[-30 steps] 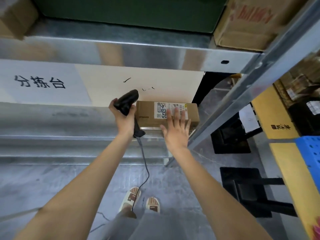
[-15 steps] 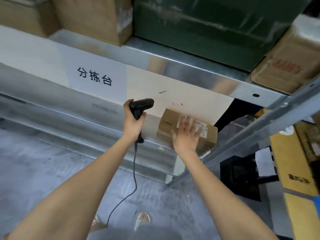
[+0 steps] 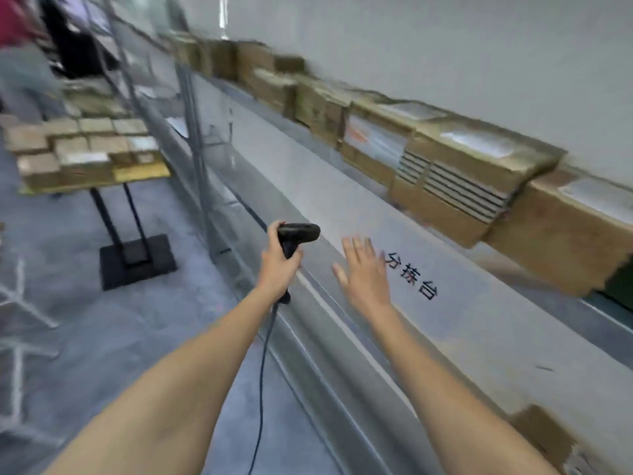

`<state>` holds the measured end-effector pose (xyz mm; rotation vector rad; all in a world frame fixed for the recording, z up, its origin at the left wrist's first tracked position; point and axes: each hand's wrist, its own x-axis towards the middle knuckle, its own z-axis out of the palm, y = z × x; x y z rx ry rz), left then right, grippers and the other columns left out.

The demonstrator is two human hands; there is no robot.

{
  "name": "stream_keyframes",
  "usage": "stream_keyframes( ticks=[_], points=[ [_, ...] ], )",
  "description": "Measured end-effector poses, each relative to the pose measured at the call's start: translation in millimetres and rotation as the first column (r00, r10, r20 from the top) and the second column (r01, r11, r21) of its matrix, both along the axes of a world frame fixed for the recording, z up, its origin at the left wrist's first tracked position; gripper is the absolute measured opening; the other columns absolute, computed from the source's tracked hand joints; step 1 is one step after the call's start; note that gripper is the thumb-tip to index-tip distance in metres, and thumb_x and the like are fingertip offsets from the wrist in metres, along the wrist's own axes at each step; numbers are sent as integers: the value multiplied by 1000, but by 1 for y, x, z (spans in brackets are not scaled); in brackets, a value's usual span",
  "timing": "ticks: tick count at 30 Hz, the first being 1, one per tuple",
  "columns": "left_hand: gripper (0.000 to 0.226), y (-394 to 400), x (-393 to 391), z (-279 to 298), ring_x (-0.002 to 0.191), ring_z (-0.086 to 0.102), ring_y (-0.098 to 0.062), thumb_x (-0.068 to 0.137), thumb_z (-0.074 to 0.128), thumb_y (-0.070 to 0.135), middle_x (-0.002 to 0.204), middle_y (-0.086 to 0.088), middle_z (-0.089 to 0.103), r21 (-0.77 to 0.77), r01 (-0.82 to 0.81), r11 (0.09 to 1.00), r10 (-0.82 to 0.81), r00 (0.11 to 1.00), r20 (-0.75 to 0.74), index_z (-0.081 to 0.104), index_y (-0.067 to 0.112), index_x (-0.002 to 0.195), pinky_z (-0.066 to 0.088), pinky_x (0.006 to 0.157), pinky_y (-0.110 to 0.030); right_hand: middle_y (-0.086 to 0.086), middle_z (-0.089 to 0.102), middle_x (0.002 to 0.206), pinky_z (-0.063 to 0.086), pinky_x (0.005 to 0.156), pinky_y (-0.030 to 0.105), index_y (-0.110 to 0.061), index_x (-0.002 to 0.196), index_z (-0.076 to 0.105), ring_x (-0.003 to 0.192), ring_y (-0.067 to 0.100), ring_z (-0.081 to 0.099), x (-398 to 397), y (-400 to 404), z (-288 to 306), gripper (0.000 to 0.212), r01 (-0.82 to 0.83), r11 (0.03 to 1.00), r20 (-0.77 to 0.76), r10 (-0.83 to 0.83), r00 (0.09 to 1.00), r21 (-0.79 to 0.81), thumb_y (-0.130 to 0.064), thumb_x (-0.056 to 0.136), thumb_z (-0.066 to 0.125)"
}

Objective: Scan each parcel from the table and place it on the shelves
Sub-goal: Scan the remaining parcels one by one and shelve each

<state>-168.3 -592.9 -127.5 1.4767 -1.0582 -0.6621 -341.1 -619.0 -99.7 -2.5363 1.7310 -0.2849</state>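
My left hand (image 3: pixel 279 260) grips a black corded barcode scanner (image 3: pixel 297 234), its cable hanging down past my forearm. Beside it, my right hand (image 3: pixel 363 269) is in the air with fingers spread and holds nothing, in front of the metal shelf (image 3: pixel 342 207). The small brown parcel (image 3: pixel 541 437) lies on the shelf at the lower right, partly behind my right forearm. Far off at the left, several parcels (image 3: pixel 78 149) are laid out on a yellow-topped table (image 3: pixel 144 173). The whole view is tilted and blurred.
A row of cardboard boxes (image 3: pixel 428 156) fills the shelf level above. A white sign with black characters (image 3: pixel 411 275) hangs on the shelf front. The table stands on a black base (image 3: pixel 137 260) on the grey floor. A person (image 3: pixel 20 46) stands at the far left.
The view has swung left, off the shelf corner and toward the table. My right hand has come off the parcel, which stays on the shelf. My left hand still grips the scanner.
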Motion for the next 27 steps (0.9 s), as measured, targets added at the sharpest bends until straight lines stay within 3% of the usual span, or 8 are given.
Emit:
stream_keyframes(
  ticks=[2, 5, 10, 15, 18, 24, 27],
  points=[
    [55, 3, 63, 21, 81, 71, -16, 99, 60, 17, 111, -6, 65, -37, -87, 996, 89, 993, 71, 32, 37, 142, 59, 81, -34, 1, 8, 169, 2, 123, 48, -23, 161, 10, 156, 24, 5, 66, -13, 18, 64, -77, 997, 62, 78, 995, -12, -46, 107, 34],
    [52, 23, 151, 46, 88, 71, -28, 100, 60, 22, 114, -5, 63, -69, -180, 981, 187, 975, 118, 30, 46, 134, 60, 81, -45, 2, 8, 169, 3, 123, 50, -22, 161, 9, 155, 26, 6, 165, -20, 39, 64, -202, 979, 92, 205, 974, -39, -46, 107, 33],
    [55, 77, 277, 69, 80, 71, -20, 100, 62, 19, 117, -9, 65, -105, -349, 931, 364, 905, 220, 29, 37, 141, 60, 74, -36, 3, 4, 170, -1, 123, 50, -23, 161, 6, 156, 26, 1, 308, -2, 55, 64, -415, 908, 157, 420, 894, -64, -45, 107, 33],
    [58, 131, 372, 82, 85, 71, -29, 100, 63, 16, 129, -11, 60, -120, -442, 889, 456, 830, 321, 29, 32, 144, 62, 79, -45, 1, -2, 170, -2, 124, 49, -24, 161, 2, 156, 26, -3, 404, 19, 56, 65, -516, 856, 234, 505, 831, -14, -46, 108, 31],
    [58, 146, 411, 77, 81, 72, -23, 99, 63, 15, 123, -6, 60, -106, -479, 871, 483, 800, 355, 29, 33, 143, 61, 71, -35, 0, -6, 169, -4, 124, 49, -26, 161, -3, 156, 25, -7, 439, 22, 48, 66, -554, 832, 220, 535, 816, 31, -47, 108, 29],
    [58, 128, 451, 47, 74, 72, -21, 98, 65, 11, 114, 9, 57, -126, -540, 832, 555, 805, 211, 32, 36, 138, 64, 75, -42, 0, -7, 169, -6, 123, 49, -26, 161, -3, 155, 25, -9, 499, -1, 30, 66, -567, 818, 192, 544, 817, 93, -46, 108, 31],
    [57, 104, 472, 36, 80, 72, -22, 97, 68, 13, 125, -3, 57, -146, -586, 797, 603, 782, 158, 32, 40, 132, 61, 64, -24, 1, -7, 169, -5, 123, 50, -26, 161, -2, 155, 25, -9, 532, -21, 23, 66, -574, 813, 167, 556, 814, 96, -45, 108, 32]
  ],
)
